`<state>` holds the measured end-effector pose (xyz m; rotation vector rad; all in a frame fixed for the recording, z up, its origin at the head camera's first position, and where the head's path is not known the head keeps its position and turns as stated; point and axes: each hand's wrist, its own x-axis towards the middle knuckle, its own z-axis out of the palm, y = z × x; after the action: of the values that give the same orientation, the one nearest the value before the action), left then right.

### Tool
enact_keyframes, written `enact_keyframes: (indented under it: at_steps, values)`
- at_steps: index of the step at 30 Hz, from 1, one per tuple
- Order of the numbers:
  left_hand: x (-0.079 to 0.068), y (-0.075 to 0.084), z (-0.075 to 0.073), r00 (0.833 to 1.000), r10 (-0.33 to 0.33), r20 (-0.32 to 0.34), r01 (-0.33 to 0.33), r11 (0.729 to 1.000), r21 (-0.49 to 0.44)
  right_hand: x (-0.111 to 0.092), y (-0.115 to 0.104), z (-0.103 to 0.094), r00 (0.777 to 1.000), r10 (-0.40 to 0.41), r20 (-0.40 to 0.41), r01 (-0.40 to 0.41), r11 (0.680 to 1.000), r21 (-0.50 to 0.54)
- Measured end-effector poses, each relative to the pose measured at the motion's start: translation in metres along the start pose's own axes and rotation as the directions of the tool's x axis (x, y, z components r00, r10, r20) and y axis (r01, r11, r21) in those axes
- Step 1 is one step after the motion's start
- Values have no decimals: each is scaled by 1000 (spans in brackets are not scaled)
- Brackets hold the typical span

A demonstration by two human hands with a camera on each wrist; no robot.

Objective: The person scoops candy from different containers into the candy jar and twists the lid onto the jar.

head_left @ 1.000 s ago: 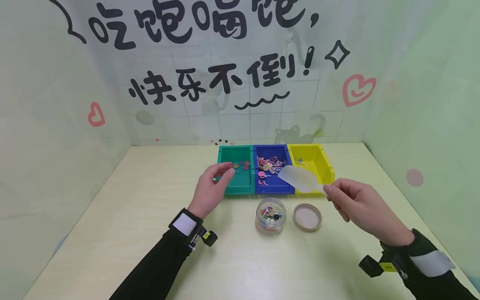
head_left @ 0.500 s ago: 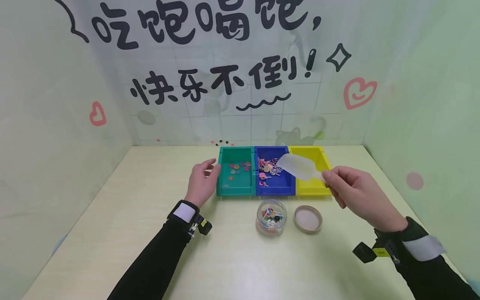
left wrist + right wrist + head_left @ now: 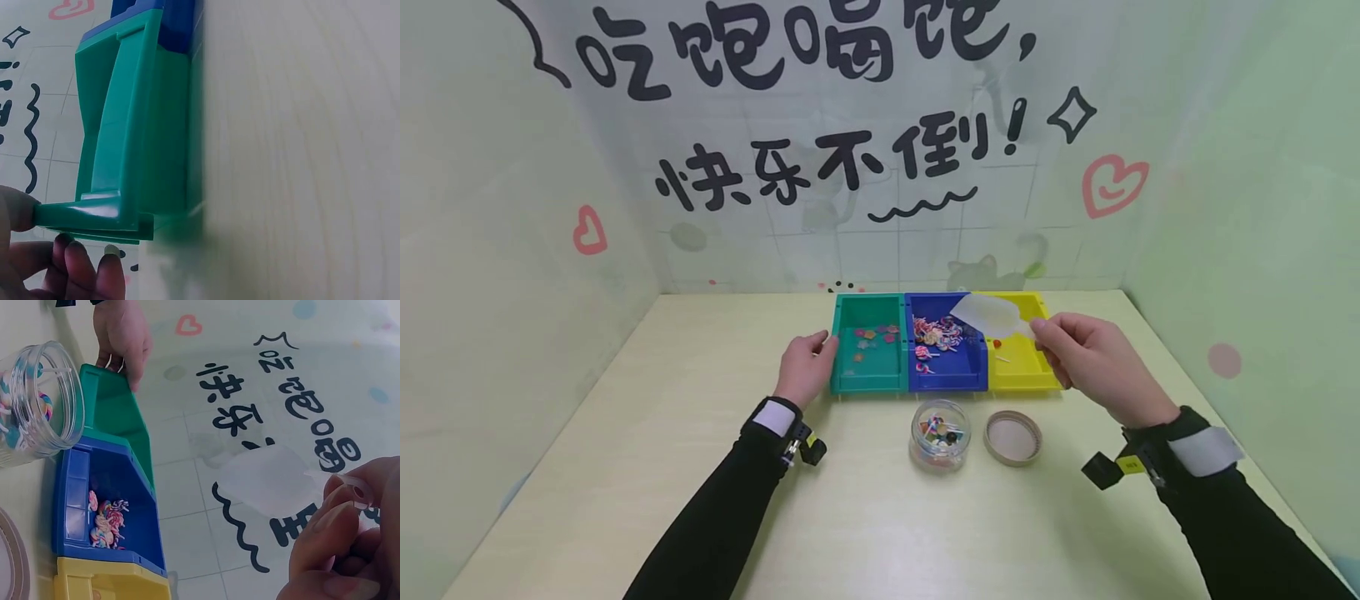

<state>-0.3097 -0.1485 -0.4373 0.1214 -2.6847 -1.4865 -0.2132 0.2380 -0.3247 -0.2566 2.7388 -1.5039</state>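
My left hand [image 3: 805, 367] pinches the left wall of the green bin [image 3: 871, 386], with the thumb on one side and fingers on the other in the left wrist view. Flat flower-like pieces [image 3: 867, 333] lie inside that bin. A translucent white scoop [image 3: 985, 315] is held by its handle between thumb and fingers of my right hand [image 3: 1093, 362]. Its blade overlaps the blue bin [image 3: 947, 382] and the yellow bin [image 3: 1026, 383] in the head view and looks bare. Small lollipop charms [image 3: 936, 333] are heaped in the blue bin; the yellow one holds a few small pieces.
In front of the bins stands an uncapped glass jar [image 3: 938, 457] with colourful small charms inside. A round lid [image 3: 1013, 438] lies to its right. Printed cloth walls [image 3: 895, 242] enclose the table [image 3: 625, 458] at the back and sides.
My left hand has moved from over the green bin to its left wall and now grips it. My right hand has carried the scoop a little left and farther back.
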Motion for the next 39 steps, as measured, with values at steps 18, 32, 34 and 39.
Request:
enact_keyframes:
  at_steps: [18,32,34,39]
  values:
    - [3,-5,5,999,34,-6,-34,998,-49,50,23,34,982,184,35,-181,980,-84]
    - [4,-8,5,1000,8,-3,-8,998,-59,65,25,70,965,260,44,-250,954,-165]
    - [4,-8,5,1000,5,-1,-5,998,-58,67,27,73,961,273,38,-264,951,-163]
    - [4,-8,5,1000,5,2,-5,998,-59,76,31,84,948,317,16,-310,936,-170]
